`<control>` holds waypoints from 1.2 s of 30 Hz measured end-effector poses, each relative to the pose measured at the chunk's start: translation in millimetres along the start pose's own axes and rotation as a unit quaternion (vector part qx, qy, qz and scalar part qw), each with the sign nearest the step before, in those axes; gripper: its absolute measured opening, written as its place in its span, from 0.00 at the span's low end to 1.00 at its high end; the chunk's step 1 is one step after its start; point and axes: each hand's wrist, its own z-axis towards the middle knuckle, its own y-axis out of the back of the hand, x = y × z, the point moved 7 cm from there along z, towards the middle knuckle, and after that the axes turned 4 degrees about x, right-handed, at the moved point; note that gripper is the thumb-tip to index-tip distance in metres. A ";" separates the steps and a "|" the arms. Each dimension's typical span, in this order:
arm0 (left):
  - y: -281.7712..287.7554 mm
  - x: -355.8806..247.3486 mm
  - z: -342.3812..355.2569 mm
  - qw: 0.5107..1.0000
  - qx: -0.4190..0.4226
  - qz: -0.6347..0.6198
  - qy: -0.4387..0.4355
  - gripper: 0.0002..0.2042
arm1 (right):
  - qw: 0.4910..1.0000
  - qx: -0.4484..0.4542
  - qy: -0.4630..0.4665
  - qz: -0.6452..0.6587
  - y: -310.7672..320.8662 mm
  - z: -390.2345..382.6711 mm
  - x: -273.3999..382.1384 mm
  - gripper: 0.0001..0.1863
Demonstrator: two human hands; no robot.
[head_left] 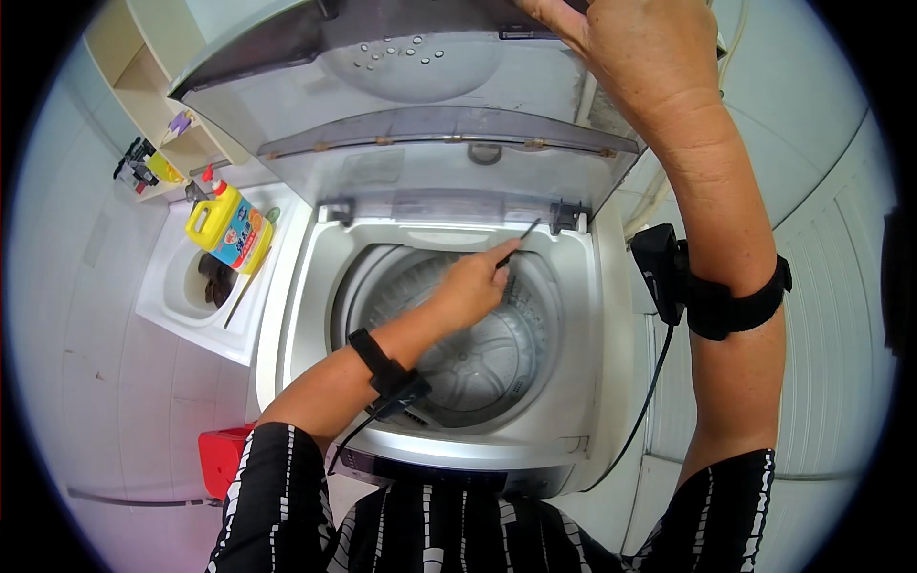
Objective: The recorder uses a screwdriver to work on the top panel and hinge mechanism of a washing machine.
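A top-loading washing machine (573,382) stands in front of me with its see-through lid (420,143) raised. My left hand (470,288) reaches over the round metal drum (468,358) and is closed round a slim dark stick-like tool (521,243). The tool slants up toward the right lid hinge (570,216); its exact kind is not clear. At the top of the view my right hand (650,57) grips the lid's upper right edge, its fingertips partly cut off. Nothing but the ribbed base shows inside the drum.
To the left is a white sink (158,301) with a dark item in the basin. A yellow jug with a red pump (232,229) sits on its rim beside a thin brown stick (241,298). A shelf (196,145) stands behind; a red container (222,460) is at lower left.
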 end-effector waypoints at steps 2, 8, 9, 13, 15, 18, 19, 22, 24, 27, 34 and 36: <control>-4.8 -6.2 -0.1 0.999 0.025 -0.024 0.024 0.22 | 1.000 0.023 0.001 0.000 -10.9 1.8 -10.2 0.11; -7.1 -4.9 5.4 0.999 0.021 -0.041 -0.002 0.22 | 1.000 0.002 0.017 0.012 -8.3 3.1 -8.0 0.12; -6.2 -2.2 6.3 0.999 0.028 -0.042 0.000 0.22 | 1.000 0.002 0.017 0.015 -7.7 2.2 -4.6 0.12; -7.8 -5.6 7.5 0.994 0.071 -0.060 0.052 0.20 | 1.000 -0.008 0.014 0.018 -7.2 1.1 -5.9 0.12; -8.8 -6.2 10.2 0.996 0.061 -0.052 0.031 0.20 | 1.000 -0.003 0.020 0.022 -8.4 0.9 -5.7 0.12; -5.2 -6.7 11.2 0.999 0.040 -0.025 0.000 0.21 | 0.999 -0.030 0.017 0.018 -0.7 -0.6 2.2 0.12; -4.7 -8.8 11.8 0.999 0.032 -0.008 -0.015 0.22 | 1.000 -0.020 0.013 0.004 -2.1 -0.2 1.6 0.12; -3.1 -9.9 16.1 0.999 0.029 0.030 -0.021 0.21 | 1.000 -0.006 0.006 -0.011 -3.3 0.6 1.8 0.12; -0.7 -13.5 19.1 0.998 0.045 0.045 -0.004 0.21 | 1.000 0.000 0.002 -0.014 -4.2 0.1 0.3 0.12; 3.2 -18.2 28.3 0.993 0.079 0.083 -0.003 0.20 | 1.000 -0.004 0.008 -0.012 -4.5 -0.7 -1.4 0.12; 19.8 -39.7 39.9 0.969 0.191 0.158 -0.014 0.21 | 1.000 0.010 0.011 0.015 -6.8 1.8 -6.5 0.11; 23.4 -41.0 43.9 0.966 0.197 0.164 -0.017 0.21 | 1.000 0.015 0.007 0.020 -5.2 1.7 -5.5 0.11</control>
